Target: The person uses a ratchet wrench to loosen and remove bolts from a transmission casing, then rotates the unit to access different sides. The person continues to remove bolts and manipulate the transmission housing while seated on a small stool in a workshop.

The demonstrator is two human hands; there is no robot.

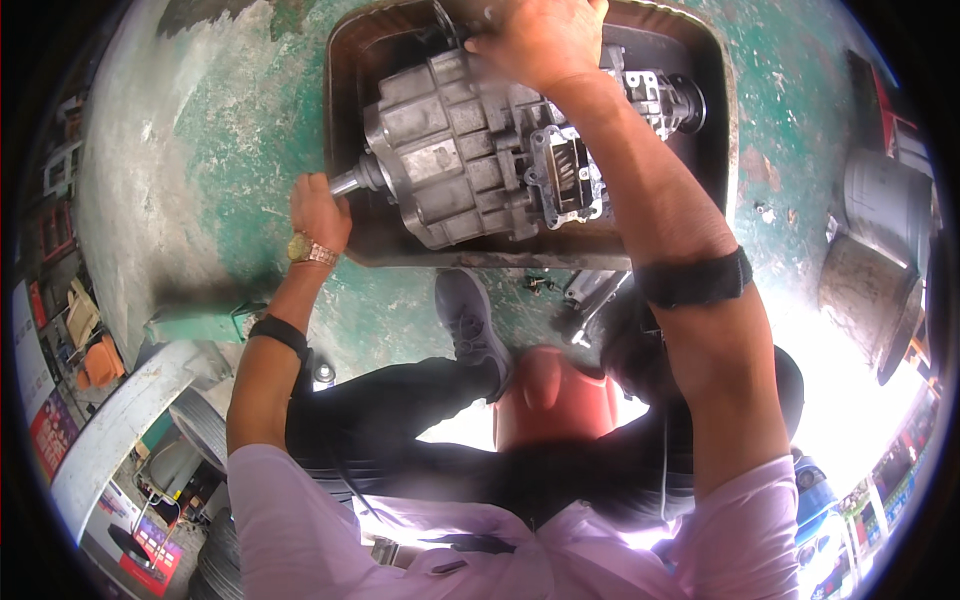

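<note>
A cast-metal gearbox housing (440, 160) lies on its side in a dark, rusty tray (710, 180), an open gasketed port (565, 175) showing gear teeth. My left hand (320, 215), below a wristwatch, is curled at the tray's left wall beside the tip of the protruding shaft (355, 180); exactly what its fingers grip is unclear. My right hand (545, 40) reaches over the top of the housing, thumb near a dark bracket (447, 28), fingers bent and partly hidden, so what they hold cannot be made out.
My sneaker (460, 310) rests on the green-painted floor below the tray. Metal tools (590, 305) and small dark parts (540, 283) lie nearby. A red plastic stool (550, 405) is between my legs. Metal drums (860, 300) stand right; tyres (205, 425) and a green beam (195, 322) are left.
</note>
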